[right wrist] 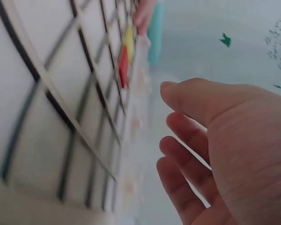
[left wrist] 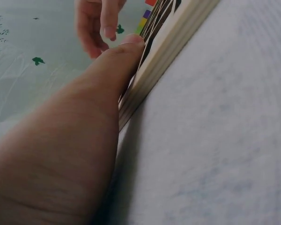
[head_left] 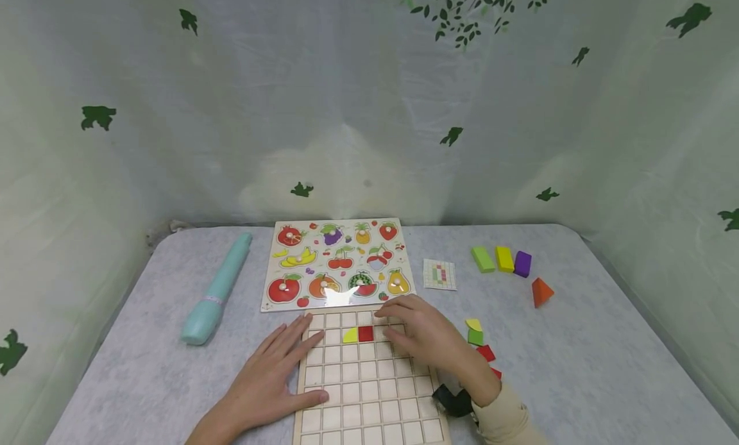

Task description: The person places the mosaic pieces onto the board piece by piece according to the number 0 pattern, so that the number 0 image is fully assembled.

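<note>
A wooden grid board point(head_left: 349, 394) lies at the front of the table, with a yellow quarter-round tile point(head_left: 350, 335) and a red square tile point(head_left: 365, 333) side by side in its second row. My left hand point(head_left: 276, 374) rests on the board's left edge, fingers spread and thumb on the squares. Over the upper right squares hovers my right hand point(head_left: 430, 335), its fingers loosely bent. In the right wrist view nothing shows between the thumb and fingers of the right hand point(right wrist: 201, 140). The red tile point(right wrist: 124, 68) is a little way from its fingertips.
Behind the board lies a fruit knob puzzle point(head_left: 340, 265), with a small pattern card point(head_left: 440, 274) to its right. Yellow, green and red tiles point(head_left: 475, 337) lie right of the board. Farther right are several blocks point(head_left: 504, 259) and an orange triangle point(head_left: 541, 292). A teal folded umbrella-like object point(head_left: 216, 291) lies left.
</note>
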Tool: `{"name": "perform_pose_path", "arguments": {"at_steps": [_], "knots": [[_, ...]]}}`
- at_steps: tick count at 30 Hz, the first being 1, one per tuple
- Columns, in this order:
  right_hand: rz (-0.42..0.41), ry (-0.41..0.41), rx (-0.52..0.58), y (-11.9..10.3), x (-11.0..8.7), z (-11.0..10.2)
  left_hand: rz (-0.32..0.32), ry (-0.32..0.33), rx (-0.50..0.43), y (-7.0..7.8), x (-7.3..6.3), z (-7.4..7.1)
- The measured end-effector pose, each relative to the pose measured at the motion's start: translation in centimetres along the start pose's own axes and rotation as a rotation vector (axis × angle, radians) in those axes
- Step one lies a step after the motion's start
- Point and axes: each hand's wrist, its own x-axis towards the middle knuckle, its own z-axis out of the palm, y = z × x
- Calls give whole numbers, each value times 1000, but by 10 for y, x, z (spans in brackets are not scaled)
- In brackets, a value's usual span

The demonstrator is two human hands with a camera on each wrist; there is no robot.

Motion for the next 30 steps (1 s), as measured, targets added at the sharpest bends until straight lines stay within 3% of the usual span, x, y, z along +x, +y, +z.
{"name": "perform_pose_path", "arguments": {"at_steps": [9, 22, 30], "knots": [[22, 59, -22, 20, -16, -30, 19, 16, 9, -1, -1, -1], [295, -32, 12, 68, -47, -65, 22, 7, 3, -2, -1, 1], [421, -79, -1, 89, -58, -71, 10, 3, -6, -2, 0, 0]]}}
